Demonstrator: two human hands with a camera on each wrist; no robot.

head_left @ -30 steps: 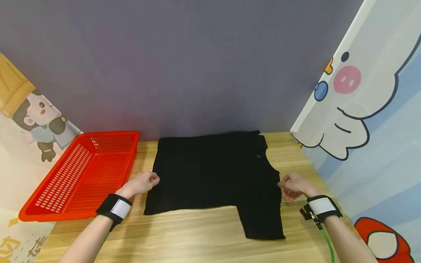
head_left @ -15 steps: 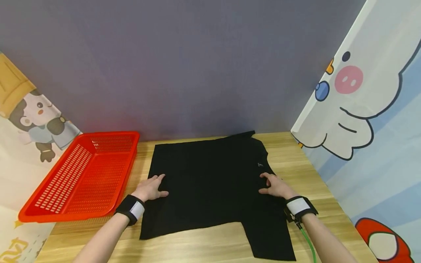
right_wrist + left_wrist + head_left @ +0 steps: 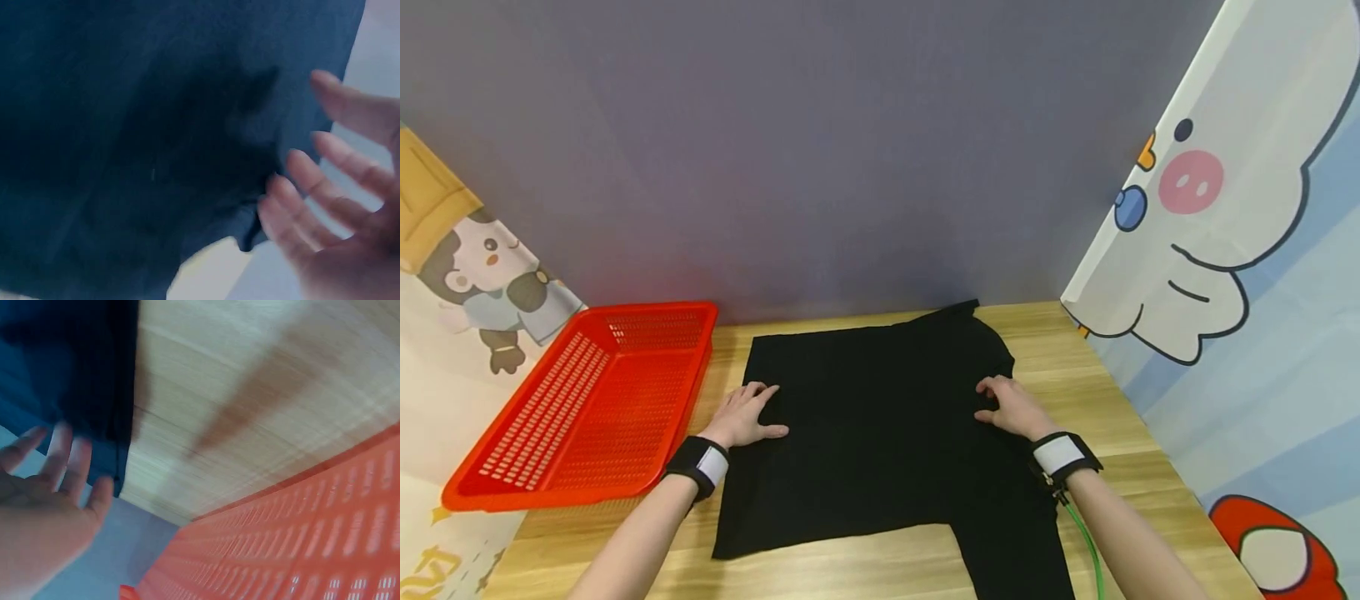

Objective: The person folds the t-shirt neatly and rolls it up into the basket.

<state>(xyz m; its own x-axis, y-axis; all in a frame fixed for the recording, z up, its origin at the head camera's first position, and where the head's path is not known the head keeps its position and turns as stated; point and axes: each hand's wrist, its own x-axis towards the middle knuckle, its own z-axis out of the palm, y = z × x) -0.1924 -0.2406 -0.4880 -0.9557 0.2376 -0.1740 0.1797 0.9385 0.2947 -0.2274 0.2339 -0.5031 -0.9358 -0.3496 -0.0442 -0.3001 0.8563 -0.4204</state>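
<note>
The black garment now lies further toward six o'clock on the table, probably in easier reach, left hand at its nine, right hand near its three, both loosely released, though blur obscures contact.

black garment, red basket, wood-grained table

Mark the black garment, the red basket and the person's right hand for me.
Black garment (image 3: 872,425): head view, middle of the spread cloth.
Red basket (image 3: 621,417): head view, its bare bottom.
Right hand (image 3: 1018,410): head view, back of the hand.
</note>
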